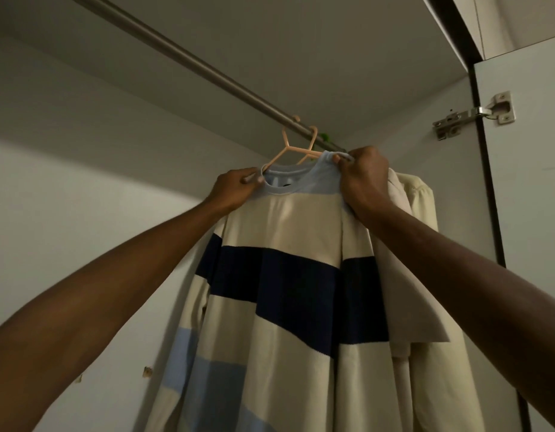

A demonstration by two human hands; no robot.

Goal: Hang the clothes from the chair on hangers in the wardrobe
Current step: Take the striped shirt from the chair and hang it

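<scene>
I have both arms stretched up and forward into the wardrobe. My left hand (235, 188) curls its fingers around the left end of the pink hanger (296, 151) and the neckline there. My right hand (363, 179) pinches the light-blue collar at its right side, knuckles turned toward me. The striped sweater (279, 275) hangs below on that hanger, whose hook sits over the metal rail (189, 57). A cream shirt (416, 207) hangs just behind, touching it.
</scene>
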